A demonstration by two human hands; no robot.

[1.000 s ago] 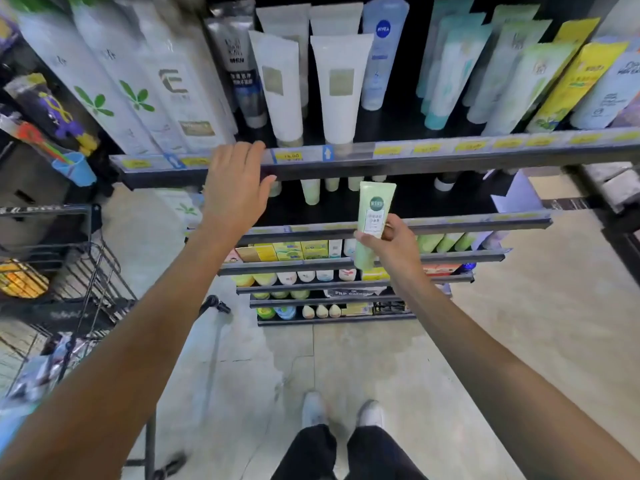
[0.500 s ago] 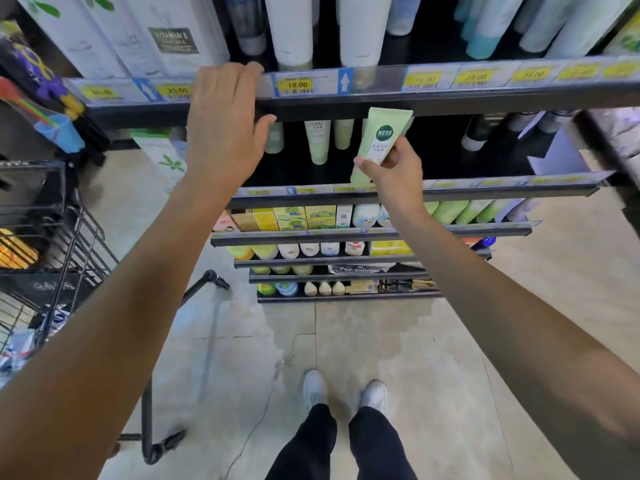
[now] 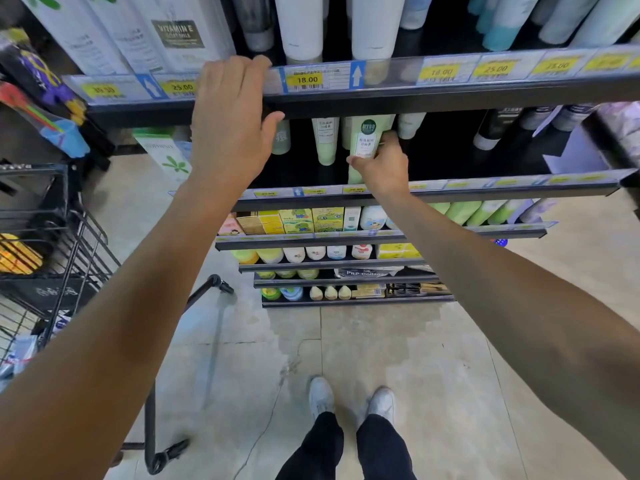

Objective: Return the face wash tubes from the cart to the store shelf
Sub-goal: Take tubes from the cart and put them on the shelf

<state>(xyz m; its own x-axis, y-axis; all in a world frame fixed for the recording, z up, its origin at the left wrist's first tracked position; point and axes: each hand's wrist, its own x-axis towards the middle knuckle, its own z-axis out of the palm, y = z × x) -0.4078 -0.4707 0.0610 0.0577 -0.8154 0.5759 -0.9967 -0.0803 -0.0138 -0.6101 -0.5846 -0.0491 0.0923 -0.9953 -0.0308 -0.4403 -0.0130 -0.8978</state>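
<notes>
- Nearest the camera, the person's white shoes and dark trousers stood on a beige tiled floor facing the shelving.
- A black wire shopping cart stood at the left edge of the view, on the floor beside the left arm, with yellow packets in its upper basket.
- The right hand reached over the front edge of the second shelf; its fingers and thumb were curled round a pale green face wash tube with a dark green round logo, held upright.
- That tube was inside the second shelf near its front edge, its top just under the shelf above, with a matching pale green tube just to its left.
- The left hand lay on the front edge of the top shelf, fingers straight and close together over the price rail, thumb spread out below the edge; it held nothing.
- A yellow price label reading 18.00 sat on the rail just right of the left hand.
- Farther back on the top shelf stood tall white tubes and a white carton marked VITAMIN E.
</notes>
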